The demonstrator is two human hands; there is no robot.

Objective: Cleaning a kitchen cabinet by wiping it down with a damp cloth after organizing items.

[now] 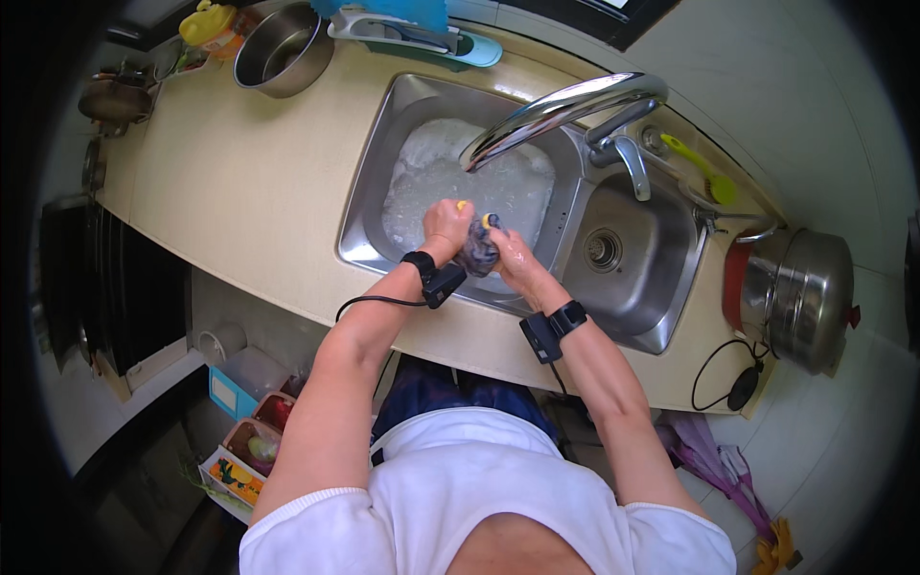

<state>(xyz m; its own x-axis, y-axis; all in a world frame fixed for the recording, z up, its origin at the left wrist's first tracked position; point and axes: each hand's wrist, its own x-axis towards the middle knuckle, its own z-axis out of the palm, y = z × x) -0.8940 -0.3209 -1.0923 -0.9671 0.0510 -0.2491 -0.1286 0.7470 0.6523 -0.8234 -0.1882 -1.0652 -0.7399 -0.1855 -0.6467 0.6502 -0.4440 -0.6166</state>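
My left hand (445,227) and my right hand (514,257) are close together over the near side of the large sink basin (371,180). Both grip a dark, wet, bunched cloth (477,248) with yellow parts showing by the fingers; its exact kind is hard to tell. Beneath it, cloudy soapy water (460,188) fills the bottom of the basin, with thick foam along the far side. A chrome faucet spout (560,113) arches over the basin beyond my hands, and no running water shows from it.
The small basin (650,251) with a drain lies to the right. Behind it are the faucet lever (632,169) and a green brush (708,176). A steel pot (282,54) stands at the back left of the countertop (237,172). A large metal pot (808,302) is at far right.
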